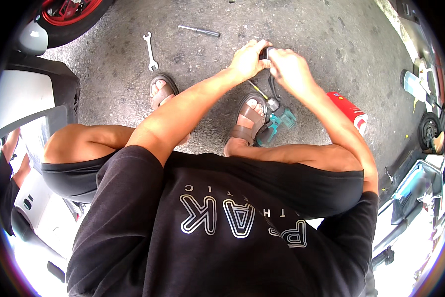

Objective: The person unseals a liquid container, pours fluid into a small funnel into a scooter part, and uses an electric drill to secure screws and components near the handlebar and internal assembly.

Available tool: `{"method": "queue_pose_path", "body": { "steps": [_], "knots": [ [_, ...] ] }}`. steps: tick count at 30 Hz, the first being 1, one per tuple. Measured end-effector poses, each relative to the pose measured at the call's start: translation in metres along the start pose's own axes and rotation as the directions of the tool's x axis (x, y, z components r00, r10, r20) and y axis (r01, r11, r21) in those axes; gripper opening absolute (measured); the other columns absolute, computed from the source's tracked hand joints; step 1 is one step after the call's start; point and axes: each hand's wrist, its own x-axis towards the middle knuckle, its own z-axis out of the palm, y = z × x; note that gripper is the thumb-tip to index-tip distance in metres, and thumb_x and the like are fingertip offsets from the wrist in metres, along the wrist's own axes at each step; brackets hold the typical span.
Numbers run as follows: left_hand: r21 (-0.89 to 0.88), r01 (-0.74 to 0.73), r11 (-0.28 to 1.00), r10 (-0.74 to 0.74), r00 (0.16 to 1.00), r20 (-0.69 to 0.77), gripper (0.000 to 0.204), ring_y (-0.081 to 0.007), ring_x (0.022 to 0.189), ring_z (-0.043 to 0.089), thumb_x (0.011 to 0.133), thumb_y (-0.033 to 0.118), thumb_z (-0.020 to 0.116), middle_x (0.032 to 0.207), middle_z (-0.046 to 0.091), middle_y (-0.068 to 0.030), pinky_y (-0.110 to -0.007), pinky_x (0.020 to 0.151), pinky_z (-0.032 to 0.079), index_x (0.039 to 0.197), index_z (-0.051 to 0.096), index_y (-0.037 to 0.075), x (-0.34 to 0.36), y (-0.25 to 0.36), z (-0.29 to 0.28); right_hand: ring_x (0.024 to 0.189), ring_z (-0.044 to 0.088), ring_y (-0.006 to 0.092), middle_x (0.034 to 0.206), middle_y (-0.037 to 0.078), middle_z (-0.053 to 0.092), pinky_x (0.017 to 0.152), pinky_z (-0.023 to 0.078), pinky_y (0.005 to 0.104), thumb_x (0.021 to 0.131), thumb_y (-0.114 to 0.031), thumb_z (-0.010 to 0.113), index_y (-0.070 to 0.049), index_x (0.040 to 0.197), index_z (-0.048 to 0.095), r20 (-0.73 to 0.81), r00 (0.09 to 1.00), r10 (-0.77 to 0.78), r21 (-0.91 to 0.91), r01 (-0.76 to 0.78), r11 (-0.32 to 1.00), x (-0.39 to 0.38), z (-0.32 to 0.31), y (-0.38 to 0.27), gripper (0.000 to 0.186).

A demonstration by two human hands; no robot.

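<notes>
My left hand (pixel 247 61) and my right hand (pixel 290 71) meet over the ground, fingers closed around a small dark part (pixel 266 52). Most of that part is covered by my fingers, so its kind is unclear. A thin curved black piece (pixel 274 87) shows just below my right hand; whether it belongs to the held part I cannot tell. Under my right forearm a teal cordless drill (pixel 281 120) lies on the ground beside my sandalled right foot (pixel 248 117), with a long bit pointing up toward my hands.
An open-end wrench (pixel 150 51) and a screwdriver (pixel 199 31) lie on the rough pavement ahead. A red box (pixel 348 110) stands right of my forearm. A red-rimmed wheel (pixel 66 11) and white-and-black vehicle panels (pixel 29 94) flank my left. A small wheel (pixel 429 129) sits far right.
</notes>
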Motion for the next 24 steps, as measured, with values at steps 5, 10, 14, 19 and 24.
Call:
{"method": "queue_pose_path", "body": {
  "steps": [5,10,14,19,24],
  "knots": [
    [-0.021,-0.015,1.0,0.016,0.999,0.031,0.053,-0.0359,0.107,0.061,0.079,0.026,0.079,0.11,0.061,-0.0152,-0.045,0.093,0.049,0.126,0.057,0.016,0.003,-0.001,-0.001,0.084,0.066,0.0306,0.088,0.015,0.065,0.074,0.053,0.0402,0.08,-0.007,0.068,-0.001,0.095,0.053,-0.058,0.996,0.071,0.016,-0.071,0.997,-0.001,0.0,-0.005,0.022],
    [-0.026,-0.006,1.0,0.007,1.0,0.025,0.059,-0.0342,0.106,0.062,0.076,0.035,0.081,0.109,0.062,-0.0148,-0.044,0.091,0.049,0.126,0.057,0.015,-0.001,0.0,0.0,0.092,0.065,0.0152,0.1,0.01,0.069,0.081,0.053,0.0312,0.094,-0.019,0.064,-0.001,0.1,0.059,0.305,0.878,0.369,0.733,-0.464,0.497,-0.015,0.009,0.045,0.019],
    [0.067,-0.068,0.995,0.067,0.998,0.008,0.061,-0.0293,0.096,0.068,0.077,0.033,0.082,0.105,0.064,-0.0146,-0.039,0.086,0.054,0.127,0.057,0.009,-0.001,0.001,-0.001,0.088,0.068,0.017,0.099,0.012,0.07,0.082,0.055,0.0307,0.096,-0.017,0.061,-0.002,0.1,0.062,0.371,0.837,0.402,0.908,-0.418,0.033,-0.023,0.016,0.056,0.015],
    [0.032,-0.065,0.997,0.064,0.997,0.036,0.063,-0.028,0.098,0.067,0.077,0.033,0.082,0.108,0.064,-0.0146,-0.038,0.088,0.054,0.128,0.056,0.007,0.001,0.001,-0.001,0.094,0.068,0.0251,0.103,0.017,0.069,0.084,0.057,0.0365,0.097,-0.014,0.059,-0.001,0.102,0.06,0.417,0.825,0.381,0.894,-0.296,-0.336,-0.037,0.036,0.066,0.014],
    [0.009,-0.067,0.998,0.066,0.996,0.052,0.062,-0.0264,0.098,0.067,0.077,0.03,0.083,0.109,0.064,-0.0143,-0.037,0.088,0.054,0.128,0.057,0.006,0.004,0.002,-0.001,0.099,0.067,0.0311,0.109,0.022,0.067,0.086,0.056,0.0406,0.097,-0.012,0.057,-0.001,0.106,0.057,0.394,0.855,0.337,0.824,-0.166,-0.542,-0.048,0.068,0.074,0.014]
  ]
}}
